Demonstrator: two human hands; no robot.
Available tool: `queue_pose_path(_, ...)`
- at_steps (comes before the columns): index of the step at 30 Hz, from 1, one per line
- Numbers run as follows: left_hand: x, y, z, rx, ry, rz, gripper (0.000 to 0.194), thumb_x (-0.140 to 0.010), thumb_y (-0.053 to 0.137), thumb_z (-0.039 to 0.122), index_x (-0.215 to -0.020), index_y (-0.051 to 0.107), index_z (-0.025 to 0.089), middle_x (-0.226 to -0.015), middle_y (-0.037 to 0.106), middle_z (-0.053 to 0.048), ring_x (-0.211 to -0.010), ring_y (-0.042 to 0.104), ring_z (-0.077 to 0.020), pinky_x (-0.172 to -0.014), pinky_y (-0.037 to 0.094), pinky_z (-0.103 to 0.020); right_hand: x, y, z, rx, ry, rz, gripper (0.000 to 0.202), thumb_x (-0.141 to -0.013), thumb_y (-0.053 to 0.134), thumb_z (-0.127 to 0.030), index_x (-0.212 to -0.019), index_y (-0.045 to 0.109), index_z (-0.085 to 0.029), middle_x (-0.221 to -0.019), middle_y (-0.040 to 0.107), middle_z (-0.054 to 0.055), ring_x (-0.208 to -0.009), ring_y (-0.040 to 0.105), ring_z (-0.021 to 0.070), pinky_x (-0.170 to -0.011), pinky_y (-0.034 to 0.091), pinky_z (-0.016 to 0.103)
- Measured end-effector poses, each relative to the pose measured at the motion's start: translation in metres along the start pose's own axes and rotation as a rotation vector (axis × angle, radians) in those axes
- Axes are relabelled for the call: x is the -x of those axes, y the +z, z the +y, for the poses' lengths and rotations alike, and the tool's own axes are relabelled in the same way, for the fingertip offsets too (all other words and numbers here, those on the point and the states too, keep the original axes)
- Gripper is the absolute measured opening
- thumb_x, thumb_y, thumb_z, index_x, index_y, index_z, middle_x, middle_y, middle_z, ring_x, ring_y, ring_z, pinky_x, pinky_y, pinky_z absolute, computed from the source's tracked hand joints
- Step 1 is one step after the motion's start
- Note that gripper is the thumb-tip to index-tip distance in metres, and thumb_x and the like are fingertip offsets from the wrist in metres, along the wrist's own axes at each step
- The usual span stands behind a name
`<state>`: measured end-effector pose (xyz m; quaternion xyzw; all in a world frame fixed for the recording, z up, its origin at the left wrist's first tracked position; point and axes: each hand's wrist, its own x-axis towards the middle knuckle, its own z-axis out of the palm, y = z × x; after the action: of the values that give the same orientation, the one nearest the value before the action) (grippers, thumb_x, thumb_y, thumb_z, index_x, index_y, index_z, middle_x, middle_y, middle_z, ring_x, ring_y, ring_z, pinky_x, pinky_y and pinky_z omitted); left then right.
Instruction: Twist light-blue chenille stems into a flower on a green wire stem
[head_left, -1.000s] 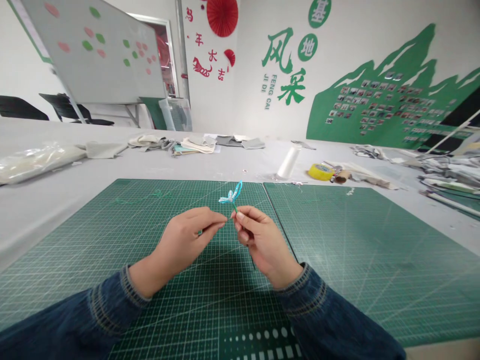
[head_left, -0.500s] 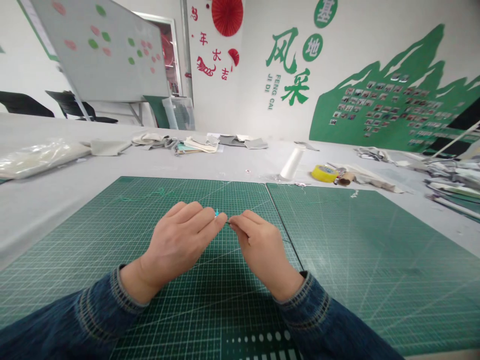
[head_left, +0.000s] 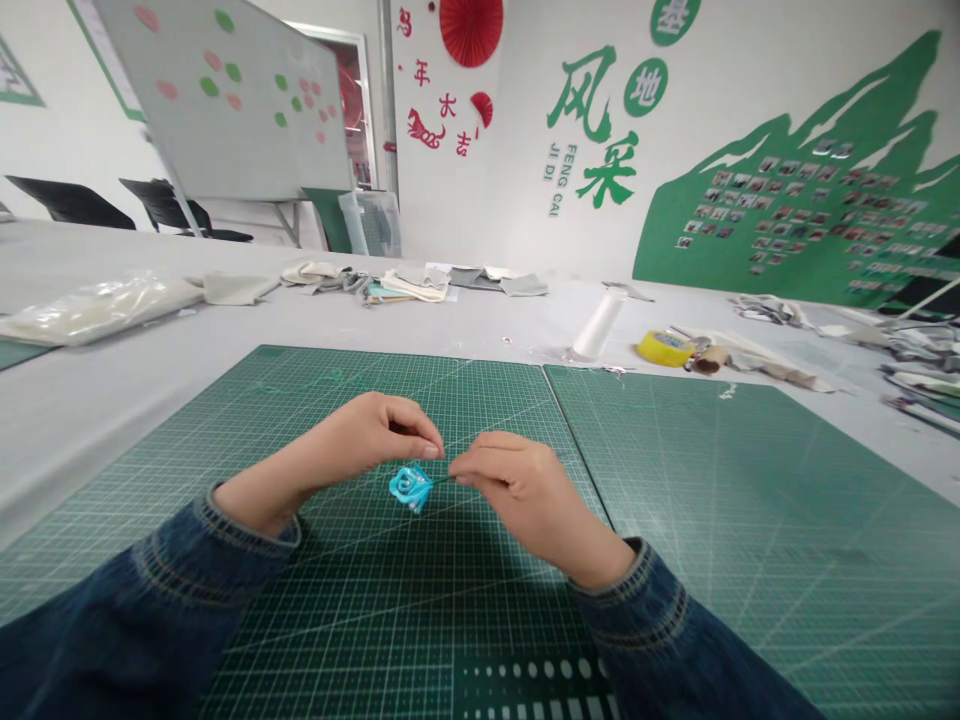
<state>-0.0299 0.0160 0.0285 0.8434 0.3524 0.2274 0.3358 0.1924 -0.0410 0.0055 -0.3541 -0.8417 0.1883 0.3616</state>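
A small bright blue flower (head_left: pixel 411 487) with a thin dark stem hangs over the green cutting mat (head_left: pixel 360 580). My right hand (head_left: pixel 529 490) pinches the stem between thumb and fingers, with the bloom pointing left. Just above the flower is my left hand (head_left: pixel 367 435), its thumb and fingertips brought together close to the stem. Whether anything thin lies between those left fingertips is too small to tell.
A second green mat (head_left: pixel 750 500) adjoins on the right. Behind the mats are a white thread cone (head_left: pixel 598 325), yellow tape roll (head_left: pixel 664 347), fabric scraps (head_left: pixel 412 285) and a plastic-wrapped bundle (head_left: pixel 105 305). Loose green thread (head_left: pixel 337 378) lies near the back edge.
My left hand has lifted off the flower and turned, so the blue bloom now shows below it. My right hand still pinches the stem. The camera view has shifted slightly left.
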Motion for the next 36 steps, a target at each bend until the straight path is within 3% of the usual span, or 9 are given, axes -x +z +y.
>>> queue_pose_path(4, 0.002, 0.007, 0.0, 0.279, -0.064, -0.06, 0.012, -0.085, 0.066, 0.027, -0.084, 0.076, 0.021, -0.08, 0.075, -0.002, -0.072, 0.068, -0.0175, -0.066, 0.054, -0.03, -0.003, -0.002, -0.007, -0.349, 0.135, 0.078, 0.018, -0.088, 0.061, -0.01, -0.087, 0.075, -0.023, -0.078, 0.068, -0.001, -0.075, 0.061, 0.014, -0.072, 0.049, 0.029)
queue_pose_path(9, 0.0, 0.031, 0.007, 0.379, -0.036, 0.099, 0.011, -0.087, 0.063, 0.022, -0.085, 0.074, 0.019, -0.085, 0.078, -0.004, -0.079, 0.07, -0.0183, -0.073, 0.056, -0.034, -0.004, 0.006, -0.002, -0.665, 0.379, 0.32, 0.011, -0.085, 0.062, -0.017, -0.083, 0.072, -0.022, -0.068, 0.061, -0.002, -0.062, 0.05, 0.0124, -0.057, 0.04, 0.026)
queue_pose_path(12, -0.001, 0.043, 0.012, 0.23, 0.04, 0.271, 0.011, -0.087, 0.064, 0.023, -0.083, 0.074, 0.019, -0.081, 0.076, -0.003, -0.076, 0.07, -0.0178, -0.07, 0.056, -0.033, -0.005, 0.012, 0.001, -0.834, 0.488, 0.397, 0.006, -0.083, 0.064, -0.023, -0.08, 0.068, -0.019, -0.065, 0.058, -0.003, -0.051, 0.04, 0.0091, -0.049, 0.033, 0.024)
queue_pose_path(15, 0.001, 0.05, 0.016, -0.141, 0.184, 0.437, 0.012, -0.089, 0.065, 0.024, -0.084, 0.075, 0.021, -0.072, 0.072, -0.001, -0.069, 0.062, -0.0151, -0.066, 0.05, -0.03, -0.006, 0.015, 0.003, -0.89, 0.542, 0.426, 0.01, -0.083, 0.064, -0.027, -0.079, 0.063, -0.018, -0.065, 0.057, -0.004, -0.046, 0.036, 0.0073, -0.044, 0.028, 0.023)
queue_pose_path(17, 0.004, 0.051, 0.018, -0.419, 0.318, 0.505, 0.013, -0.092, 0.063, 0.023, -0.09, 0.075, 0.021, -0.07, 0.069, -0.001, -0.066, 0.056, -0.0151, -0.065, 0.045, -0.031, -0.005, 0.016, 0.004, -0.799, 0.571, 0.426, 0.009, -0.085, 0.062, -0.027, -0.079, 0.061, -0.019, -0.062, 0.054, -0.005, -0.045, 0.037, 0.0082, -0.043, 0.027, 0.023)
queue_pose_path(19, 0.007, 0.05, 0.02, -0.665, 0.433, 0.522, 0.013, -0.093, 0.061, 0.02, -0.095, 0.074, 0.02, -0.07, 0.068, -0.001, -0.065, 0.052, -0.0164, -0.063, 0.04, -0.033, -0.003, 0.016, 0.005, -0.558, 0.542, 0.424, 0.01, -0.087, 0.059, -0.024, -0.078, 0.06, -0.021, -0.061, 0.052, -0.005, -0.047, 0.043, 0.0106, -0.045, 0.032, 0.025)
queue_pose_path(23, 0.014, 0.044, 0.023, -0.936, 0.561, 0.546, 0.016, -0.091, 0.062, 0.013, -0.103, 0.071, 0.017, -0.075, 0.07, -0.001, -0.068, 0.054, -0.0182, -0.06, 0.034, -0.035, 0.002, 0.015, 0.003, 0.051, 0.289, 0.396, 0.017, -0.093, 0.054, -0.015, -0.081, 0.064, -0.021, -0.078, 0.063, 0.001, -0.072, 0.058, 0.0162, -0.067, 0.043, 0.029)
queue_pose_path(30, 0.018, 0.032, 0.022, -1.007, 0.545, 0.552, 0.018, -0.091, 0.062, 0.013, -0.106, 0.07, 0.019, -0.082, 0.071, -0.001, -0.075, 0.057, -0.0189, -0.064, 0.035, -0.035, 0.006, 0.01, -0.002, 0.471, 0.117, 0.197, 0.023, -0.097, 0.048, -0.013, -0.088, 0.068, -0.02, -0.077, 0.062, 0.003, -0.07, 0.054, 0.0172, -0.065, 0.04, 0.03)
queue_pose_path(36, 0.009, 0.022, 0.02, -0.826, 0.381, 0.485, 0.014, -0.095, 0.061, 0.027, -0.094, 0.075, 0.025, -0.078, 0.07, 0.0, -0.075, 0.053, -0.0188, -0.066, 0.032, -0.035, 0.006, 0.006, 0.001, 0.497, 0.033, 0.062, 0.024, -0.096, 0.048, -0.009, -0.092, 0.069, -0.019, -0.081, 0.065, 0.003, -0.076, 0.057, 0.0179, -0.068, 0.04, 0.03)
